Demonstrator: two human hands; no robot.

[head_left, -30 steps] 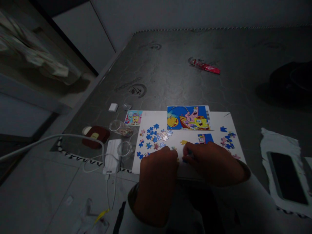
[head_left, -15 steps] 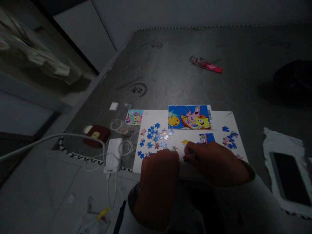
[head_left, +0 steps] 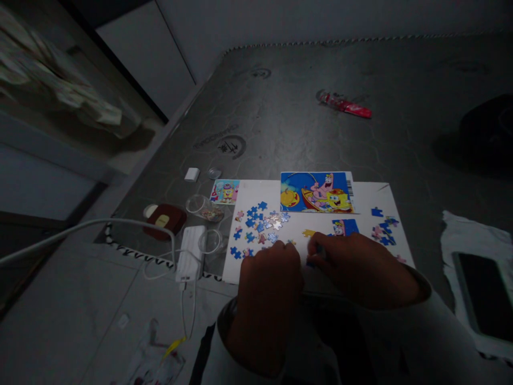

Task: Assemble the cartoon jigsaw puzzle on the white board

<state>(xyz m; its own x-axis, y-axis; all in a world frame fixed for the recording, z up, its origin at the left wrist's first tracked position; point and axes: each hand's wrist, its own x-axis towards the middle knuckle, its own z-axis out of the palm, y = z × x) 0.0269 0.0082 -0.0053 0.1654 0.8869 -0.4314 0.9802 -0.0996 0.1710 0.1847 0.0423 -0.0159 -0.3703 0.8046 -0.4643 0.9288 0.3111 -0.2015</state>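
My right hand (head_left: 358, 264) pinches a dark blue jigsaw puzzle piece (head_left: 311, 263) low over the front of the white board (head_left: 236, 272). Beside it, my left hand (head_left: 272, 275) is curled closed at the board's front edge; its fingertips are turned away, so anything in them is hidden. Just beyond the right hand lie a yellow puzzle piece (head_left: 308, 233) and a joined blue section (head_left: 351, 226) with part of a pink face. Loose puzzle pieces (head_left: 252, 216) spread over the board's left side, and a smaller group (head_left: 385, 231) lies at the right. The cartoon picture card (head_left: 316, 192) rests along the back.
Left of the board are a clear tipped jar (head_left: 210, 212), a white power bank (head_left: 190, 256) with cables, a brown case (head_left: 165, 221) and a small card (head_left: 225, 192). A phone (head_left: 483, 294) lies at right. Farther back is a red-wrapped item (head_left: 347, 106).
The whole view has shifted slightly to the right. Both hands stay close together at the board's front, with only slight finger movement; the loose pieces keep their places on the board.
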